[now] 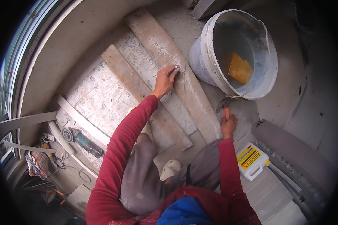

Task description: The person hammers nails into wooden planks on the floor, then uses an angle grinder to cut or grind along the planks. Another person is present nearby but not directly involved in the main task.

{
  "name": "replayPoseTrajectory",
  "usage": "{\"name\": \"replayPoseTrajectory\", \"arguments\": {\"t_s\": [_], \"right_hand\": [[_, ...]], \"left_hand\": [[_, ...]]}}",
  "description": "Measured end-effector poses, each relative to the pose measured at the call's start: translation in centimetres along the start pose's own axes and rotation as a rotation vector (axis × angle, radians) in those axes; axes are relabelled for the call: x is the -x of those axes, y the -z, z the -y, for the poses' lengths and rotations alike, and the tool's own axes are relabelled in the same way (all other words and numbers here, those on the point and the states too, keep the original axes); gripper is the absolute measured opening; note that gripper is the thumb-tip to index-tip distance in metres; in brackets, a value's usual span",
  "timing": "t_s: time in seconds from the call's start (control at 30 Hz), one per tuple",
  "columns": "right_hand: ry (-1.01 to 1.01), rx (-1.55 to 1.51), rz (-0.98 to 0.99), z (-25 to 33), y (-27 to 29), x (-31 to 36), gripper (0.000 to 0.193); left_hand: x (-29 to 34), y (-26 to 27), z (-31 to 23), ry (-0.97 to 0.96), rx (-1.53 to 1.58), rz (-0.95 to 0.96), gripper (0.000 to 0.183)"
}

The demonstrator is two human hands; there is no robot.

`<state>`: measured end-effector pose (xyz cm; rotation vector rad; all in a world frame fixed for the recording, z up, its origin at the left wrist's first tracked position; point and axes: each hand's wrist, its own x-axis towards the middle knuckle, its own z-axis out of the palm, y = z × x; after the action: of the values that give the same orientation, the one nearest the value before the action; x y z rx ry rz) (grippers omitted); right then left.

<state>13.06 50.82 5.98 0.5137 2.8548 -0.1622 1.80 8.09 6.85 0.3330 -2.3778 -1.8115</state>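
Note:
Fingertips pinched together, my left hand (166, 80) holds a small, bright-headed piece that looks like a nail (176, 66) against the top of a long, dusty wooden plank (193, 93). Most of that piece is hidden by the fingers. My right hand (229, 126) is wrapped round the orange handle of a claw hammer (224, 105), whose metal head points away from me, to the right of the plank. A second, narrower plank (133, 84) lies to the left, roughly alongside the first.
A large white bucket (199, 56) with water and a yellow sponge (239, 68) stands at the far right. A white-and-yellow jug (251, 161) is near my right forearm. An angle grinder (82, 141), cables and strips lie at left, below the window (26, 48).

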Motion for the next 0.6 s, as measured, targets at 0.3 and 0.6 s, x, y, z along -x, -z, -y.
{"name": "replayPoseTrajectory", "arguments": {"t_s": [0.3, 0.6], "right_hand": [[0.204, 0.168, 0.088, -0.7, 2.0, -0.3, 0.037], [0.319, -0.173, 0.311, 4.5, 12.2, 4.8, 0.032]], "left_hand": [[1.2, -1.1, 1.7, -0.338, -0.125, -0.018, 0.022], [1.5, -1.9, 2.5, -0.360, -0.159, -0.022, 0.032]]}}
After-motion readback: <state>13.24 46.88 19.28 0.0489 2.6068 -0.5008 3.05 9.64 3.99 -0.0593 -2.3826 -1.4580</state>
